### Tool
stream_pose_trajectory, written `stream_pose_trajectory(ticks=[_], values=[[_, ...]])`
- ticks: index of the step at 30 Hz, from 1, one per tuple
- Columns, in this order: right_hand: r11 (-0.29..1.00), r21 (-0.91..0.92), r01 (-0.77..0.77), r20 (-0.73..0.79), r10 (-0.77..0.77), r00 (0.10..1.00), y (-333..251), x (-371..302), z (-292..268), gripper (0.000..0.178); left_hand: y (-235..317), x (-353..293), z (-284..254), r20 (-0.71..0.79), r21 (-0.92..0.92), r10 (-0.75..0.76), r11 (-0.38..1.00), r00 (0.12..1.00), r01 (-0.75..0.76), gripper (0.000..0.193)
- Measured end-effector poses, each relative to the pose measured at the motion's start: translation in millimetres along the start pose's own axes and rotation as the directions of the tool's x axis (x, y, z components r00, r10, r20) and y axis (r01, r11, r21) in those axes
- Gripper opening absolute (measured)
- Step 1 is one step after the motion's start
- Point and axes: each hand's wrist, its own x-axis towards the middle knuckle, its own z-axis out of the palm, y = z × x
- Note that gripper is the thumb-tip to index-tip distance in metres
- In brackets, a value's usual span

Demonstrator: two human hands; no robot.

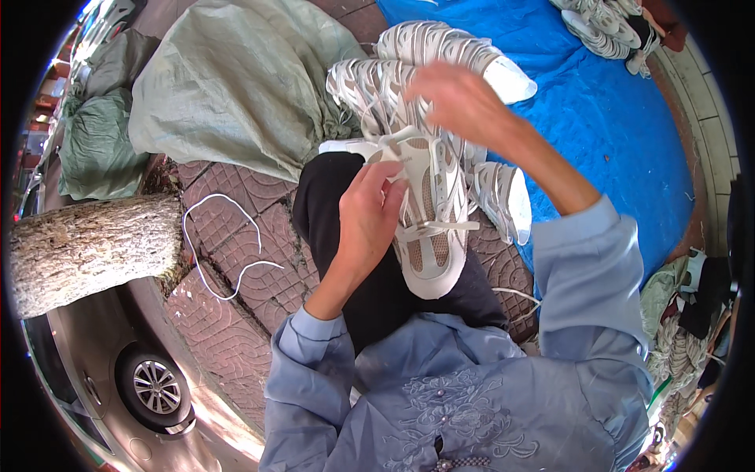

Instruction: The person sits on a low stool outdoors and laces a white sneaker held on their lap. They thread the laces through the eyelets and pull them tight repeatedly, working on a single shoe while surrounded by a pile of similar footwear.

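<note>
A white and beige sneaker (429, 267) lies on my lap with its toe toward me. A flat pale shoelace (432, 229) crosses its front part. My left hand (368, 211) is at the sneaker's left side, with fingers and thumb closed on its edge near the eyelets. Beyond the sneaker's ankle end, my right hand (456, 98) is raised and smeared by motion. Its fingers and anything in them cannot be made out. Behind that hand stand several similar sneakers (429, 41) packed close together, and another sneaker (503, 200) rests to the right of my lap.
A blue tarp (605, 149) covers the ground at the right. A loose white lace (206, 271) lies on the brick paving (267, 236) at left, near a tree trunk (94, 244). A large grey-green sack (236, 86) stands far left. A parked car (118, 377) is at lower left.
</note>
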Motion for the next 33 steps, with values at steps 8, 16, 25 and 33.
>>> stream_pose_trajectory(ticks=[8,16,25,33], values=[[0.577,0.583,-0.571,0.443,0.364,0.82,14.0,-49.6,37.9,0.051,6.5,26.6,19.4,0.044,0.251,0.322,0.913,0.946,-0.322,0.006],[0.457,0.64,-0.618,0.416,0.47,0.779,50.9,-33.3,42.5,0.047,-4.0,69.8,30.9,0.239,0.591,0.255,0.728,0.937,-0.348,0.025],[-0.037,0.869,-0.494,0.473,0.36,0.804,52.8,-61.6,54.4,0.056,-11.8,88.0,45.2,0.41,0.335,-0.076,0.939,0.909,-0.072,0.034],[0.302,0.881,-0.365,0.21,0.44,0.873,19.0,-59.3,37.8,0.044,-10.3,95.5,36.9,0.154,0.187,0.044,0.98,0.987,-0.073,0.025]])
